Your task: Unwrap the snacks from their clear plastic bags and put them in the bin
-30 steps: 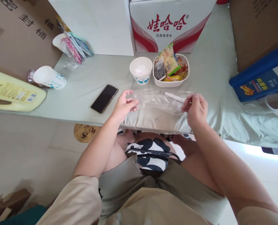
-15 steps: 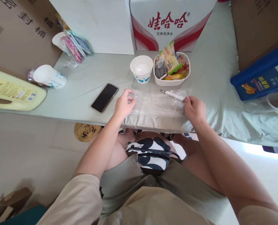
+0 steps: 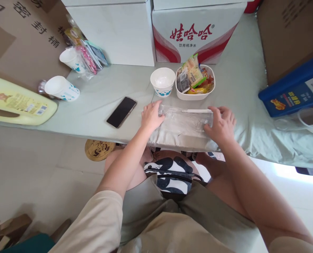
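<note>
A crinkled clear plastic bag [image 3: 182, 124] lies flat near the front edge of the cloth-covered table. At its left end rests my left hand [image 3: 151, 115], thumb and fingers apart and touching the plastic. My right hand [image 3: 221, 125] is spread over the other end, its thumb on the bag. A slim white pen-like tool [image 3: 197, 111] lies across the bag's upper part, its right end beside my right index finger. Just behind stand a white paper bowl [image 3: 163, 80] with a blue pattern and a white tub [image 3: 195, 95] of packaged snacks.
To the left lie a black phone [image 3: 121, 111], paper cups [image 3: 63, 88] and a yellow jug [image 3: 19, 102]. White cartons [image 3: 193, 35] line the back. On the right are a blue package [image 3: 293, 88] and a clear plastic container [image 3: 301, 119].
My right hand has let go of the white tool, which now lies more level on the bag, and its fingers have spread. My left fingers have opened from a pinch and moved slightly right.
</note>
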The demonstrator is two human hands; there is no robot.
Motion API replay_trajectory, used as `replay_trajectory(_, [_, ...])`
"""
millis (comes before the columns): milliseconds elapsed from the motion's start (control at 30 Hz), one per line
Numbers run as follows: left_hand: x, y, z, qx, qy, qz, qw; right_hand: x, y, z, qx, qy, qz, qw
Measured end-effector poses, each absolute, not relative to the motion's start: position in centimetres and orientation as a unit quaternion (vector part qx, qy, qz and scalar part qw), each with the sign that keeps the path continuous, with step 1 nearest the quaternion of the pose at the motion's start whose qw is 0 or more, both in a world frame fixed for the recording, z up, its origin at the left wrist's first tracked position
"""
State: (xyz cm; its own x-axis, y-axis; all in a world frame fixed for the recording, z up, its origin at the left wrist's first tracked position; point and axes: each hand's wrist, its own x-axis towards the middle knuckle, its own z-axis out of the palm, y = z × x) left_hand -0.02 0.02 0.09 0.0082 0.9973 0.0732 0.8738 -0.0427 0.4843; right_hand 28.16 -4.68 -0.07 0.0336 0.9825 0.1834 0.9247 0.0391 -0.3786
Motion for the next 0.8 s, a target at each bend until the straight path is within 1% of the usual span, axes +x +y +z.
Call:
replay_trajectory(67, [0.0, 0.3, -0.1, 0.698, 0.668, 0.19, 0.171, 27.8, -5.7, -0.1, -0.654, -0.73, 0.067, 0.187])
replay_trajectory(133, [-0.1, 0.4, 0.0, 0.707, 0.658, 0.181, 0.188, 27.3, -6.7, -0.2, -0.614, -0.771, 0.079, 0.15])
replay_trajectory(200, [-0.4, 0.3, 0.3, 0.715, 0.643, 0.175, 0.211, 26.9, -7.5, -0.2, -0.562, -0.812, 0.118, 0.106])
replay_trajectory(267, [-0.7, 0.1, 0.8, 0.724, 0.618, 0.177, 0.249, 26.8, -7.7, -0.1, -0.51, -0.839, 0.169, 0.089])
replay_trajectory(333, [-0.7, -0.1, 1.3, 0.734, 0.587, 0.185, 0.287, 27.0, -7.2, 0.3, -0.494, -0.838, 0.193, 0.126])
replay_trajectory(400, [-0.5, -0.2, 1.5, 0.746, 0.553, 0.198, 0.312, 27.3, -6.2, 0.7, -0.523, -0.809, 0.18, 0.197])
replay_trajectory(467, [0.2, -0.2, 1.6, 0.761, 0.518, 0.209, 0.33, 27.4, -5.2, 1.1, -0.538, -0.787, 0.181, 0.244])
replay_trajectory(533, [1.2, -0.2, 1.7, 0.774, 0.481, 0.22, 0.348, 27.1, -4.8, 1.1, -0.503, -0.8, 0.223, 0.239])
replay_trajectory(633, [2.7, -0.5, 2.0, 0.782, 0.435, 0.241, 0.376, 25.9, -4.8, 0.7, -0.455, -0.823, 0.282, 0.191])
replay_trajectory(733, [3.2, -0.8, 2.7, 0.785, 0.409, 0.248, 0.394, 25.2, -4.7, 0.3, -0.511, -0.786, 0.294, 0.187])
replay_trajectory(800, [2.7, -0.5, 3.1, 0.795, 0.415, 0.247, 0.367, 25.3, -4.3, 0.5, -0.544, -0.756, 0.307, 0.194])
